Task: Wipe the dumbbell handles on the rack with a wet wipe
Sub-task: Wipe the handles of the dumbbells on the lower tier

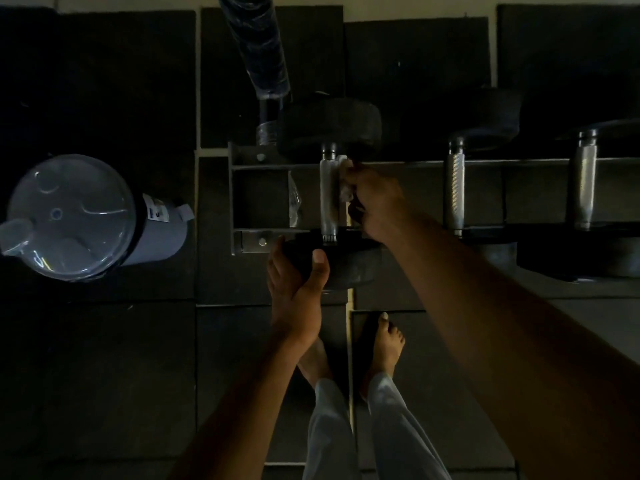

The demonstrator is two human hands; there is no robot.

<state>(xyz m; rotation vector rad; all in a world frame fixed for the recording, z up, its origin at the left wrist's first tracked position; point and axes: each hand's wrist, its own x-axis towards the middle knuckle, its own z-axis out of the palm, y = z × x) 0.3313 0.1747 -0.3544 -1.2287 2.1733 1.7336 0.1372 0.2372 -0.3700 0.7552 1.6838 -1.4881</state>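
Observation:
Three dumbbells lie across a dark metal rack (258, 166), seen from above in dim light. The leftmost dumbbell has a knurled silver handle (328, 197) between black heads. My right hand (375, 202) holds a crumpled white wet wipe (346, 181) against the right side of that handle. My left hand (299, 282) grips the near black head (346, 265) of the same dumbbell, thumb on top. Two more silver handles, one (454, 192) in the middle and one (585, 181) at the right, sit bare on the rack.
A grey canister with a clear lid (72, 216) stands on the floor mats at left. A wrapped black roll (256, 46) leans behind the rack. My bare feet (384, 344) stand on dark mats just in front of the rack.

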